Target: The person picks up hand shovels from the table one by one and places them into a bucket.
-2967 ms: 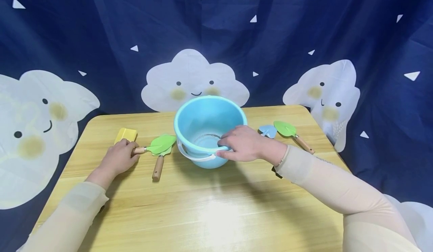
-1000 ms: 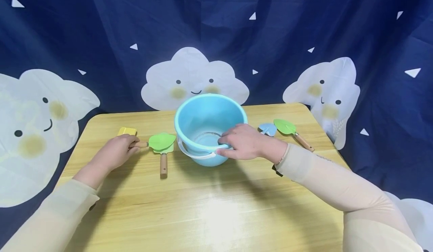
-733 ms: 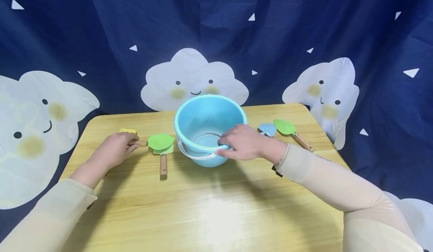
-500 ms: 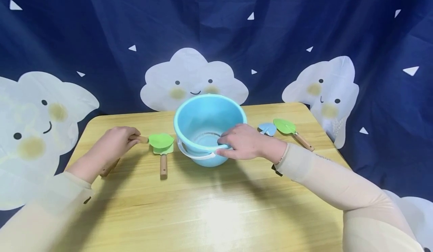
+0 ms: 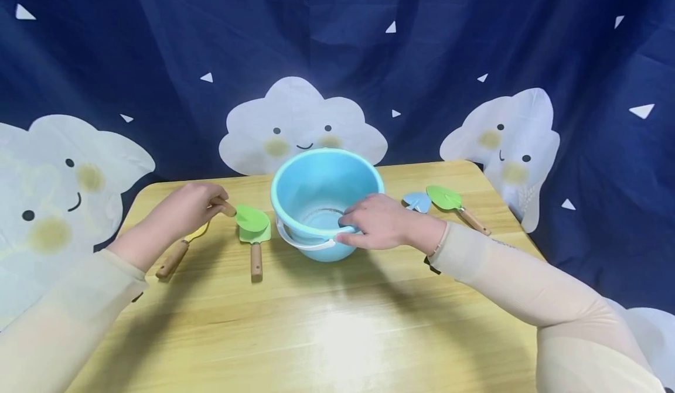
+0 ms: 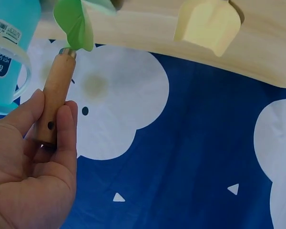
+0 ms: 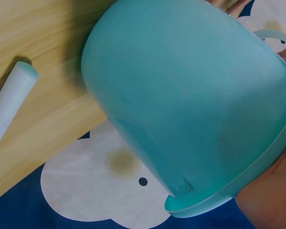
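My left hand (image 5: 187,208) pinches the wooden handle of a leaf-shaped green trowel (image 5: 252,219), thumb on one side and fingers on the other in the left wrist view. The handle is raised, and the blade overlaps a second green garden tool (image 5: 256,262), whose wooden handle points toward me. Under my left wrist lies a yellow shovel (image 6: 208,26) with a wooden handle, its blade hidden by the hand in the head view. My right hand (image 5: 387,223) grips the near right rim of a light blue bucket (image 5: 327,176), thumb outside and fingers inside.
Right of the bucket lie a small blue spade (image 5: 418,201), partly behind my right hand, and another green trowel (image 5: 445,198). The bucket's white bail (image 5: 300,242) hangs down at its front. A dark blue cloud-print curtain (image 5: 337,41) stands behind the wooden table (image 5: 253,334).
My left hand has lifted the green trowel's handle and moved slightly right and farther away. The yellow shovel's handle has come into view. My right hand stays on the bucket rim.
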Motion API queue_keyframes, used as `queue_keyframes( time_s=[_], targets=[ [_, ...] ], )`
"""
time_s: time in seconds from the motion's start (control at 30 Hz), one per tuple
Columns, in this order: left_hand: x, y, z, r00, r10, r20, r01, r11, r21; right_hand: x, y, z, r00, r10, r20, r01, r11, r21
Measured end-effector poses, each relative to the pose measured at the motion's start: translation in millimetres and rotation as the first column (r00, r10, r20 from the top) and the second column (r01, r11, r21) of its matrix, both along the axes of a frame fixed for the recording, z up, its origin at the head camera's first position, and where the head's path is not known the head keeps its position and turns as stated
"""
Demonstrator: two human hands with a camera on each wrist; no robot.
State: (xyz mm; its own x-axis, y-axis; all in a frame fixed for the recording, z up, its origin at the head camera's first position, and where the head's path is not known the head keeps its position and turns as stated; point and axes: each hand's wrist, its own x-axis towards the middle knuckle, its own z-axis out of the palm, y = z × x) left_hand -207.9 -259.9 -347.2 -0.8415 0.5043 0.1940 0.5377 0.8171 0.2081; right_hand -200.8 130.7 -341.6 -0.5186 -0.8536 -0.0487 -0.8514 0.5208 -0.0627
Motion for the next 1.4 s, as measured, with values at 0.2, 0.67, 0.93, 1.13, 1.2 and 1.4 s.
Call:
queue_keyframes(
  time_s=[0.2, 0.67, 0.93, 1.13, 1.2, 1.4],
  targets=[
    [0.3, 3.0, 9.3, 1.0, -0.023, -0.009, 0.023, 1.0, -0.002, -0.2, -0.6, -0.3, 1.0, 0.003, 0.007, -0.003, 1.0, 0.006],
    [4.8, 12.8, 50.4, 0.994, -0.074, -0.085, 0.072, 0.997, -0.025, -0.4, -2.0, 1.7, 1.0, 0.007, 0.01, -0.007, 1.0, 0.016],
    [8.3, 15.9, 68.9, 0.996, -0.04, -0.082, 0.037, 0.998, -0.042, -0.7, -2.8, 2.3, 1.0, 0.001, 0.017, -0.001, 1.0, 0.018],
    [12.7, 15.4, 78.4, 0.993, 0.001, -0.115, -0.005, 0.999, -0.033, -1.6, -3.1, 0.4, 1.0, 0.005, 0.017, -0.006, 1.0, 0.007],
    [13.4, 16.0, 82.8, 0.992, 0.006, -0.128, -0.01, 1.0, -0.024, -1.3, -2.8, 0.3, 1.0, 0.007, 0.016, -0.007, 1.0, 0.004],
    [16.3, 19.7, 99.0, 0.987, 0.048, -0.154, -0.049, 0.999, 0.002, -0.9, -2.0, 0.5, 1.0, 0.014, 0.004, -0.014, 1.0, -0.001]
  ],
)
